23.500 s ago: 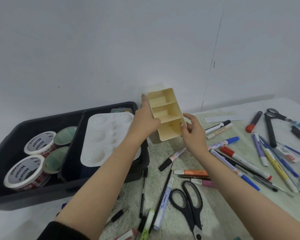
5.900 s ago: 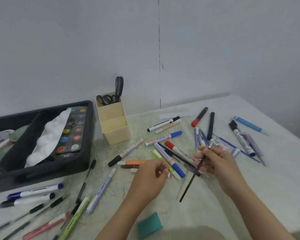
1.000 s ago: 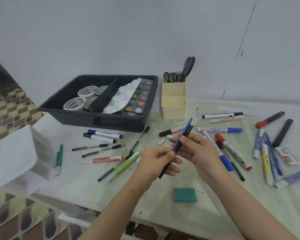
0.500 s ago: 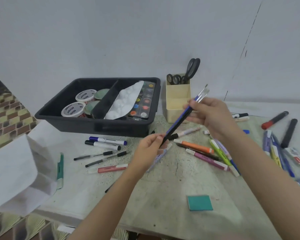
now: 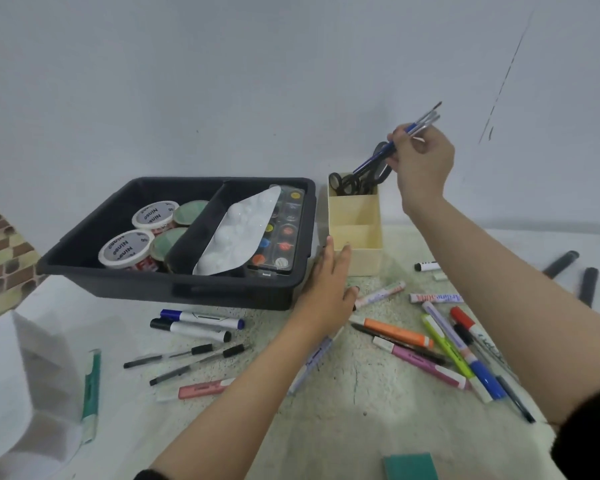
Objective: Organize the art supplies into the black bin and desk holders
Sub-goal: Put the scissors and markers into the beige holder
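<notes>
Pinches thin paint brushes (image 5: 415, 127) between fingers of the right hand (image 5: 421, 166), above the cream plastic holder (image 5: 355, 233). Long axis tilted: bristle tips up-right, handles down by the black scissors (image 5: 350, 183). Rests left hand (image 5: 329, 289), straight fingers together, at the boxy holder's front corner.

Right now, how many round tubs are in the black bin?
4, all in the black bin, left compartment: front white-lidded tub, rear white-lidded tub, front green-lidded tub, rear green-lidded tub. Others may hide beneath.
</notes>
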The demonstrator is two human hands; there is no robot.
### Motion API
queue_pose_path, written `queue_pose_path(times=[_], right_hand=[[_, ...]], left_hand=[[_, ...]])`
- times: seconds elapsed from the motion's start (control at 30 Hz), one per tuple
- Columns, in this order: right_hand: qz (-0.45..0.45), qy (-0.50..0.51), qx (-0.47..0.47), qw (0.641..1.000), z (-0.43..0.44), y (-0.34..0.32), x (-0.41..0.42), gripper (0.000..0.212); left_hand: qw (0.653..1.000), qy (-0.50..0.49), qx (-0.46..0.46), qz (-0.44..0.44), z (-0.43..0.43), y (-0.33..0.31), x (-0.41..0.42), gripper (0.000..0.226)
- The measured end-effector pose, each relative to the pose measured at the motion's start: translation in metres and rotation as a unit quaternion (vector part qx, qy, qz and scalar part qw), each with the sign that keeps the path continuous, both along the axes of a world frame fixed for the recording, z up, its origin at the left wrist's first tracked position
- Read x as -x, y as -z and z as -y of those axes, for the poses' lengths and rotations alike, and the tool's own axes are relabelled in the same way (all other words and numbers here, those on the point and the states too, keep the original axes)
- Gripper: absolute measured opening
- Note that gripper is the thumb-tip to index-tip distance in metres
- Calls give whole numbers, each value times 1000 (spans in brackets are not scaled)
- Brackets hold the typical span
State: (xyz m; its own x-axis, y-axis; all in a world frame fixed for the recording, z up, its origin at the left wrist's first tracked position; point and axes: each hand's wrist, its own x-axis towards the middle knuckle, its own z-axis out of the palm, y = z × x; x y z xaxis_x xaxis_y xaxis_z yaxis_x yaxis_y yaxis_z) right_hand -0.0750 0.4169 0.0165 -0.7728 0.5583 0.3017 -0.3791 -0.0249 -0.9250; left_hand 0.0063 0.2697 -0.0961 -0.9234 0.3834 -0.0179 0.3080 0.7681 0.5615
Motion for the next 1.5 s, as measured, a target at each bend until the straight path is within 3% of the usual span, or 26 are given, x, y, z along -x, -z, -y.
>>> queue_pose_path(times=[0.2, 0.37, 0.53, 0.63, 0.7, 0.8, 0.93, 1.07, 1.17, 1.27, 1.37, 1.5], right_hand=[[9, 0, -46, 999, 14, 10, 23, 12], [54, -35, -225, 972, 25, 17, 31, 6], [80, -88, -375, 919, 38, 25, 37, 8], [111, -112, -420, 894, 41, 28, 39, 11], [134, -138, -403, 895, 40, 28, 39, 12], [154, -188, -384, 891, 35, 25, 35, 28], [149, -211, -428, 866, 27, 19, 29, 42], [107, -129, -535, 828, 16, 21, 36, 38], [72, -27, -658, 749, 8, 27, 40, 27], [17, 1, -719, 694, 2, 30, 44, 24], [21, 47, -778, 626, -1, 35, 48, 42], [36, 102, -793, 600, -3, 37, 43, 30]], left_hand=[[1000, 4, -3, -30, 1, 9, 7, 69], [999, 10, -13, -42, 0, 12, 8, 71], [999, 13, -29, -40, -2, 12, 8, 72], [995, 8, -94, -38, -5, 4, 5, 73], [986, 8, -159, -44, -7, -7, 2, 73], [965, -27, -255, -61, -8, -31, 8, 75], [944, -86, -312, -65, -5, -59, 35, 78], [941, -114, -315, -43, -1, -73, 72, 81], [940, -116, -318, -44, -1, -78, 96, 71], [935, -117, -323, -84, -1, -80, 115, 42], [929, -104, -333, -123, -2, -78, 125, 9], [928, -106, -329, -141, -3, -74, 130, 13]])
